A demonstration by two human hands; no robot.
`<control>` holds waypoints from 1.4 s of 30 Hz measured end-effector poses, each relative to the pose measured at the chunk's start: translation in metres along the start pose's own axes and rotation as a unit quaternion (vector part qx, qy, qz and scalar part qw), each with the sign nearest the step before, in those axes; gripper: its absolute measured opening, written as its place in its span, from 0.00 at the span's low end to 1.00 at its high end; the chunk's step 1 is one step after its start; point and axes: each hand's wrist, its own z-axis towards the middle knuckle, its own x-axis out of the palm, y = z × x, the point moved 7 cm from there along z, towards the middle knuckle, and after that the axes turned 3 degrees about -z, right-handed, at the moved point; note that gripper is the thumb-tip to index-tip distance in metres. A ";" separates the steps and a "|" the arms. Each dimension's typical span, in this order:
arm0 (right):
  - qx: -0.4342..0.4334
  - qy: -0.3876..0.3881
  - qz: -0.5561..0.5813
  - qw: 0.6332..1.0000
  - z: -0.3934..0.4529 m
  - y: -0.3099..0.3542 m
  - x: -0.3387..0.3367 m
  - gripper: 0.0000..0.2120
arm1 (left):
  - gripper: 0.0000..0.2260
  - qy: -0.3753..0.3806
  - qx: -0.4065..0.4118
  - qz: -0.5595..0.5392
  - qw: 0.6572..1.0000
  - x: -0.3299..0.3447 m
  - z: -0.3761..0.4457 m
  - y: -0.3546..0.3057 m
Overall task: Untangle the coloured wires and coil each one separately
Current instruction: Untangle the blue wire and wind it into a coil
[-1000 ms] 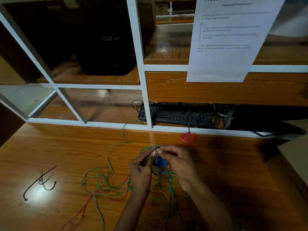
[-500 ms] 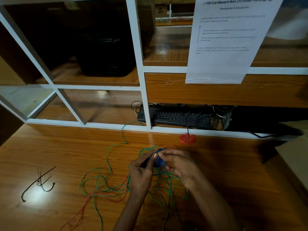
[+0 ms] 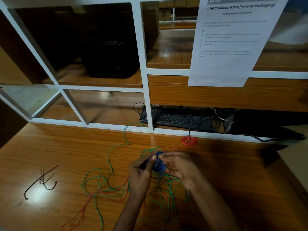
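Wide wooden table (image 3: 50, 155) below, with a white shelf frame (image 3: 145, 80) standing along its far edge. Large printed sheet (image 3: 233, 42) hanging on the frame at the upper right. Black box-like object (image 3: 110, 57) in the middle shelf compartment, dark and hard to identify. Black keyboard (image 3: 176, 118) in the lowest compartment, among black cables.

On the table, loose green wires (image 3: 108, 157) and orange wires (image 3: 86, 205) spread out and crossing each other, under and to the left of the hands. Left hand (image 3: 141, 174) and right hand (image 3: 181, 165) close together above the tangle, both with fingers curled onto a small blue wire bundle (image 3: 159, 165) held between them; left thumb pressing on its top, right fingertips pinching its upper edge. Small coil of red wire (image 3: 189, 141) lying apart, near the frame, in front of the keyboard, a black cable end touching it. Few short black ties (image 3: 41, 181) far at the left of the table, well apart from the wires.
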 end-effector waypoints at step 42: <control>0.021 0.086 0.028 0.996 0.005 -0.004 0.015 0.03 | 0.09 0.002 0.101 0.105 0.989 -0.013 -0.015 -0.026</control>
